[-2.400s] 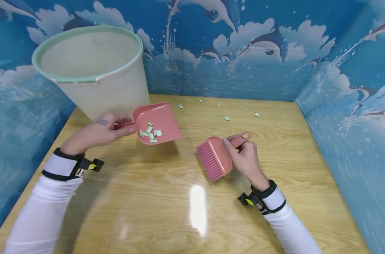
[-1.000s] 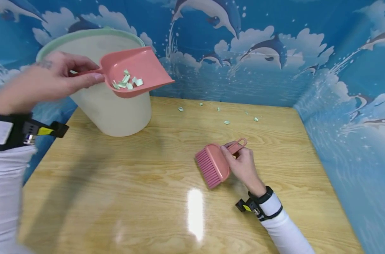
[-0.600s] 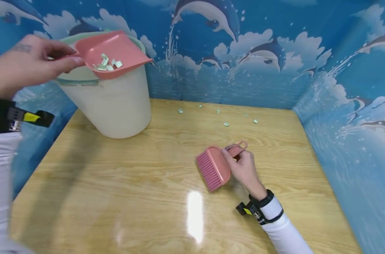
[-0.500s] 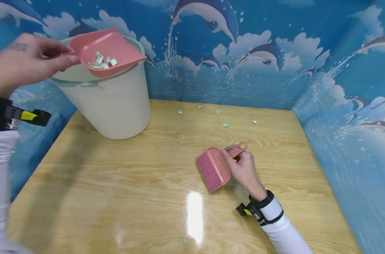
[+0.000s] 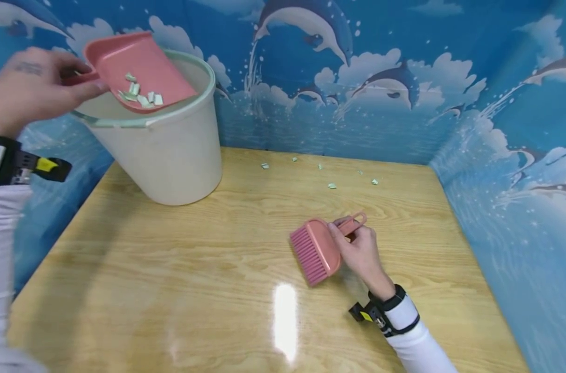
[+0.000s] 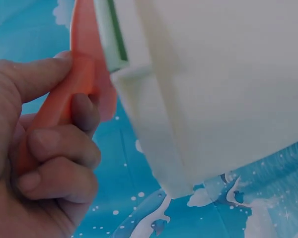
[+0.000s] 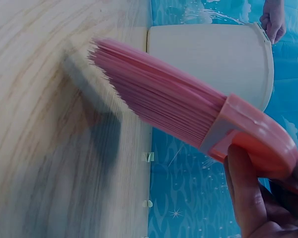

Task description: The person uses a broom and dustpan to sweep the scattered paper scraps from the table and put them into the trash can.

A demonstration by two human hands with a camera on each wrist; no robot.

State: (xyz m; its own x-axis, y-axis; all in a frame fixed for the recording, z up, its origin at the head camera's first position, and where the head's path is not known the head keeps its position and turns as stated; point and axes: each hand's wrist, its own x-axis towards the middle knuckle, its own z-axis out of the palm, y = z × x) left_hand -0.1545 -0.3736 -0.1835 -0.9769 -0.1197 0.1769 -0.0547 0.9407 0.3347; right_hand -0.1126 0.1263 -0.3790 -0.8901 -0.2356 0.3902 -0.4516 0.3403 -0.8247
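My left hand point(image 5: 45, 88) grips the handle of a pink dustpan point(image 5: 143, 65) over the mouth of a tall white bucket point(image 5: 171, 155) with a green rim. Several pale green paper scraps point(image 5: 145, 98) lie in the pan, which tilts toward the bucket's opening. In the left wrist view, curled fingers point(image 6: 64, 148) wrap the dustpan handle beside the bucket wall. My right hand point(image 5: 359, 251) holds a pink hand brush point(image 5: 317, 246) by its handle, bristles pointing left. The right wrist view shows the bristles point(image 7: 159, 91) raised above the tabletop.
Several green scraps point(image 5: 331, 185) are scattered along the back of the wooden table point(image 5: 194, 259). Blue dolphin-patterned sheeting point(image 5: 320, 119) rises behind the table and at both sides. The bucket stands at the table's back left corner.
My left hand has raised the dustpan from above the table to over the bucket, up and left, and tipped it slightly. The right hand with the brush has barely moved.
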